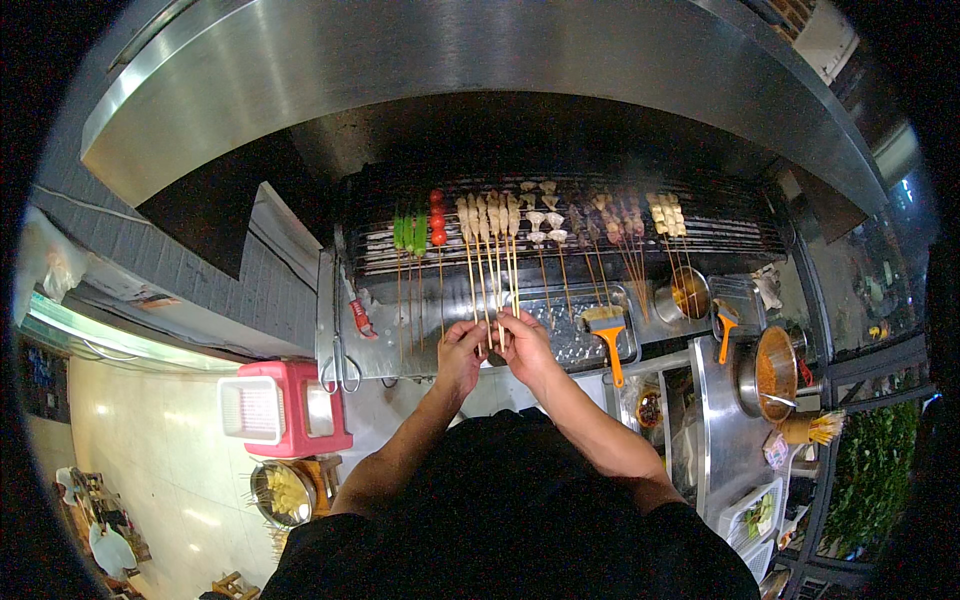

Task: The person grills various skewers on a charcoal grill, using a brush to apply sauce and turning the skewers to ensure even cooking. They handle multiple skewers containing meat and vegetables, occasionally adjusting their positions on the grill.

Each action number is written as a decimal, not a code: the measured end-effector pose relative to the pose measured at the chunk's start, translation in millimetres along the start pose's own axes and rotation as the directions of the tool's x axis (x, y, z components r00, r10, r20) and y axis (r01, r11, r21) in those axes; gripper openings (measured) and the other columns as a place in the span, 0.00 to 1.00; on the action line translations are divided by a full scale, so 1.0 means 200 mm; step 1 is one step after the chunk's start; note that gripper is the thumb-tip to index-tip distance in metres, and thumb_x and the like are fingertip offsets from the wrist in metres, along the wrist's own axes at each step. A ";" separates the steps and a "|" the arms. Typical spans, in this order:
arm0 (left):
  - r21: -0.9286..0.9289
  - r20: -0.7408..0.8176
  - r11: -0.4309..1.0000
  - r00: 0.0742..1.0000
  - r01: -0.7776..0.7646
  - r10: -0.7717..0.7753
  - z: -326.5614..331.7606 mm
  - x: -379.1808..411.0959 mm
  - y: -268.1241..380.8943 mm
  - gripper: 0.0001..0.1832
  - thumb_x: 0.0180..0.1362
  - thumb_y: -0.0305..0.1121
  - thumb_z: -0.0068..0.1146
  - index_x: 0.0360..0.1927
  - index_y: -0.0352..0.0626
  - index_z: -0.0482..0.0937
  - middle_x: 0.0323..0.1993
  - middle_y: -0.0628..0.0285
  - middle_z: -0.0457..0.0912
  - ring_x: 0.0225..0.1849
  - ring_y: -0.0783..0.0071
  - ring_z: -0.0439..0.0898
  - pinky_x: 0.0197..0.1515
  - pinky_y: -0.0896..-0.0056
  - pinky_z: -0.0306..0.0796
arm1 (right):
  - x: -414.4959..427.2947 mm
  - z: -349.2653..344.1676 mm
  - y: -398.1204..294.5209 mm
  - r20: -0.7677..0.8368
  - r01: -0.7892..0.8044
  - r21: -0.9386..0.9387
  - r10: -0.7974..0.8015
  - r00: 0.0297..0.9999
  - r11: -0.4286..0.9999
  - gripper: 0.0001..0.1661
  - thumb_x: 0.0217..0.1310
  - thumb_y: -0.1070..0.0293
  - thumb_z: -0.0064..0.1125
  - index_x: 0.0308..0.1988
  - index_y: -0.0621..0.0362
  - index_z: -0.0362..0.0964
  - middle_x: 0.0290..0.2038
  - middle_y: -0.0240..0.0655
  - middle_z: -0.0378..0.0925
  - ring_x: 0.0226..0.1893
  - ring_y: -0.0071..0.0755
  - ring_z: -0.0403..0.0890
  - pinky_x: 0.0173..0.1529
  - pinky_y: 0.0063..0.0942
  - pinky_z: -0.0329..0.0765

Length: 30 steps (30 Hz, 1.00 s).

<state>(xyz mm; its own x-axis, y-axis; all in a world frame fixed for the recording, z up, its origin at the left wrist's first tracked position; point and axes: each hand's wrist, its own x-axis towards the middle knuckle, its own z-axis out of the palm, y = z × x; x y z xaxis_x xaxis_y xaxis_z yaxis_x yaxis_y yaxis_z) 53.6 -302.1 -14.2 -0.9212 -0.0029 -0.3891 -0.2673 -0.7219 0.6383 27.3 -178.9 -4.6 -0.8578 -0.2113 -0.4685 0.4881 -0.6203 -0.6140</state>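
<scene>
Both my hands are at the lower ends of long wooden skewers threaded with pale meat [487, 216], which lie on the grill grate [727, 238]. My left hand [463, 352] pinches skewer ends between thumb and fingers; close beside it, my right hand [523, 341] grips others. How many each holds cannot be told. To the left lie skewers of red tomatoes [437, 217] and green okra-like vegetables [409, 231]. Rightward are skewers of whitish pieces [546, 217], darker meat [616, 217] and pale yellow cubes [667, 215].
A metal tray [555, 356] with an orange-handled brush [612, 345] sits in front of the grate. A metal pot [681, 294], a second brush [725, 334] and a bowl of reddish seasoning [776, 367] stand right. Scissors or tongs [339, 367] hang left, near a pink stool [300, 435]. A steel hood [480, 52] overhangs the grill.
</scene>
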 end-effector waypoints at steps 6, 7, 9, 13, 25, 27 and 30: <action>-0.013 0.016 0.999 0.999 0.042 -0.042 -0.02 0.00 0.01 0.05 0.56 0.34 0.57 0.33 0.47 0.75 0.23 0.72 0.75 0.24 0.82 0.71 0.26 0.80 0.62 | -0.01 0.01 -0.01 -0.010 -0.017 0.025 0.017 1.000 1.000 0.06 0.58 0.70 0.55 0.38 0.51 0.69 0.28 0.28 0.77 0.23 0.23 0.77 0.25 0.21 0.71; -0.016 0.004 0.999 0.999 0.052 -0.052 -0.01 0.00 0.02 0.06 0.56 0.35 0.57 0.33 0.47 0.76 0.23 0.72 0.75 0.25 0.82 0.71 0.26 0.80 0.62 | -0.01 0.01 -0.01 -0.013 -0.021 0.023 0.021 1.000 1.000 0.06 0.58 0.70 0.55 0.38 0.51 0.69 0.28 0.28 0.77 0.23 0.23 0.77 0.25 0.21 0.71; -0.029 0.016 0.998 0.998 0.058 -0.058 -0.04 0.01 0.00 0.06 0.57 0.35 0.57 0.35 0.46 0.76 0.24 0.73 0.75 0.25 0.83 0.71 0.26 0.81 0.62 | -0.02 0.01 -0.01 -0.020 -0.029 0.017 0.030 0.999 0.999 0.06 0.58 0.70 0.55 0.38 0.51 0.69 0.28 0.28 0.77 0.23 0.23 0.77 0.25 0.21 0.71; -0.043 0.050 0.998 0.998 0.043 -0.041 -0.05 0.00 0.00 0.08 0.57 0.35 0.56 0.38 0.45 0.77 0.24 0.73 0.74 0.25 0.83 0.70 0.27 0.82 0.62 | -0.02 0.02 -0.01 -0.009 -0.020 0.016 0.020 1.000 1.000 0.07 0.57 0.71 0.56 0.38 0.49 0.69 0.28 0.27 0.77 0.23 0.23 0.77 0.26 0.21 0.71; -0.080 0.093 0.992 0.992 0.092 -0.085 -0.05 0.02 0.00 0.08 0.58 0.35 0.56 0.38 0.44 0.78 0.25 0.72 0.75 0.25 0.83 0.70 0.27 0.80 0.62 | -0.03 0.04 -0.02 0.016 0.003 0.008 -0.003 1.000 1.000 0.08 0.57 0.73 0.55 0.39 0.49 0.69 0.28 0.28 0.77 0.24 0.25 0.79 0.26 0.22 0.72; -0.103 0.088 0.989 0.991 0.110 -0.101 -0.07 0.02 0.00 0.08 0.58 0.36 0.56 0.38 0.45 0.77 0.25 0.71 0.76 0.24 0.82 0.71 0.25 0.81 0.62 | -0.04 0.05 -0.02 0.002 0.004 -0.001 -0.004 1.000 1.000 0.07 0.58 0.71 0.55 0.39 0.48 0.69 0.28 0.28 0.77 0.24 0.25 0.78 0.26 0.21 0.70; -0.098 0.072 0.986 0.989 0.135 -0.128 -0.07 0.01 0.00 0.09 0.58 0.36 0.56 0.39 0.45 0.77 0.25 0.71 0.76 0.25 0.82 0.72 0.25 0.82 0.62 | -0.05 0.05 -0.04 -0.039 -0.027 -0.003 0.027 0.999 1.000 0.07 0.60 0.65 0.54 0.41 0.47 0.69 0.27 0.26 0.76 0.22 0.22 0.75 0.26 0.20 0.68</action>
<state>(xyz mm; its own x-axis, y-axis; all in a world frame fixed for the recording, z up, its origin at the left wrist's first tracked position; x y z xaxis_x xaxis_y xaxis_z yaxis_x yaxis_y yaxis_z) 56.1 -312.1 -23.1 -0.8973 0.1395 -0.4188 -0.3601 -0.7800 0.5118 29.7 -180.1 11.0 -0.8374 -0.1985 -0.5092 0.5117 -0.6122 -0.6028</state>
